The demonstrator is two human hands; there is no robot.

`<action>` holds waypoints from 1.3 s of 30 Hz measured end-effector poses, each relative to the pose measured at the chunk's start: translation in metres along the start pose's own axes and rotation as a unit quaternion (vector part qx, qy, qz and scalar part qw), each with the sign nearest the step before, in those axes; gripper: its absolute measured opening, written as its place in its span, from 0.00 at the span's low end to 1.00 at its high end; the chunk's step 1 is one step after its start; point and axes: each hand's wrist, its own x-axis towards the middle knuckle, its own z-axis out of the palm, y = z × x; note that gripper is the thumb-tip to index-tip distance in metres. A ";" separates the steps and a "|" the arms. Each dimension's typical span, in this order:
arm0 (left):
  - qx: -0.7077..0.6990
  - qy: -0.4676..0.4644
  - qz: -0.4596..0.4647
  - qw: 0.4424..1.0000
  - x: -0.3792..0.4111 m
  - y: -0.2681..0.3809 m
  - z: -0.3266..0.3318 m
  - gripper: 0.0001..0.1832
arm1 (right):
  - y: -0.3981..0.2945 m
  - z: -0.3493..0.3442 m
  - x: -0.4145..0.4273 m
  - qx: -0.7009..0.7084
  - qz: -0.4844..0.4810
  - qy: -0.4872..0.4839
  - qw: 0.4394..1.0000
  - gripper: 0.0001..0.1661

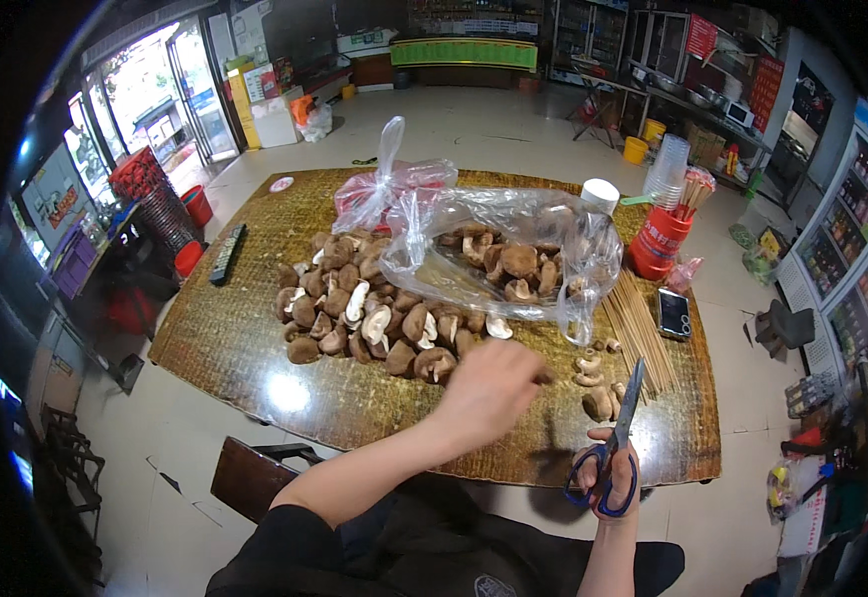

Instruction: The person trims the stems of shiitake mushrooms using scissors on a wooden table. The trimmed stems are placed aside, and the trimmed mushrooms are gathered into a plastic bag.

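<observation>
My right hand (605, 481) is shut on the blue-handled scissors (629, 399), whose blades point up and away from me. My left hand (490, 388) is over the table just right of a heap of brown shiitake mushrooms (359, 298); a small brown piece shows at its fingertips, and the hand is slightly blurred. More mushrooms sit inside a clear plastic bag (434, 272) behind the heap. Cut mushroom stems (589, 366) lie in a small group left of the scissors' tips, with a larger mushroom piece (596, 404) nearer me.
Wooden skewers (639, 328) lie at the right, beside a phone (674, 313). Behind them stand a red holder of skewers (657, 239), stacked plastic cups (666, 172) and a white round container (600, 195). A knotted bag (404, 179) and a remote control (228, 255) are also on the table (255, 388).
</observation>
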 end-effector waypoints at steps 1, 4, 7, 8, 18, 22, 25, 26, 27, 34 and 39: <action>0.007 0.026 -0.012 1.000 -0.004 -0.008 -0.019 0.13 | -0.001 0.002 0.001 -0.011 0.009 -0.004 1.000 0.41; 0.084 0.089 -0.096 0.988 -0.008 -0.038 -0.065 0.12 | -0.006 0.004 0.001 -0.018 0.031 0.001 0.999 0.40; 0.161 0.097 -0.157 0.970 -0.021 -0.081 -0.094 0.14 | -0.009 0.009 0.003 -0.004 0.061 -0.006 0.998 0.38; 0.169 0.099 -0.170 0.966 -0.022 -0.088 -0.099 0.15 | -0.009 0.011 0.003 -0.001 0.060 -0.009 0.998 0.37; 0.073 0.016 -0.029 0.997 0.053 -0.063 -0.050 0.19 | -0.016 0.013 0.003 -0.052 0.076 0.016 0.996 0.35; 0.195 -0.066 0.027 0.978 0.107 -0.099 0.001 0.28 | -0.015 0.012 0.004 -0.109 0.070 0.020 0.991 0.37; 0.202 -0.143 0.048 0.968 0.130 -0.125 0.014 0.30 | -0.014 0.017 0.006 -0.119 0.070 0.026 0.990 0.39; 0.172 -0.150 0.040 0.973 0.133 -0.132 0.013 0.31 | -0.015 0.019 0.007 -0.116 0.071 0.027 0.990 0.39; 0.142 -0.161 0.033 0.976 0.134 -0.130 0.008 0.31 | -0.014 0.018 0.006 -0.110 0.072 0.030 0.991 0.39; -0.007 -0.030 -0.080 0.996 0.087 -0.105 -0.037 0.28 | -0.013 0.015 0.007 -0.103 0.087 0.010 0.991 0.37; -0.687 -0.012 -0.345 0.640 0.035 -0.048 -0.058 0.25 | -0.016 0.025 0.002 -0.126 0.059 0.003 0.990 0.31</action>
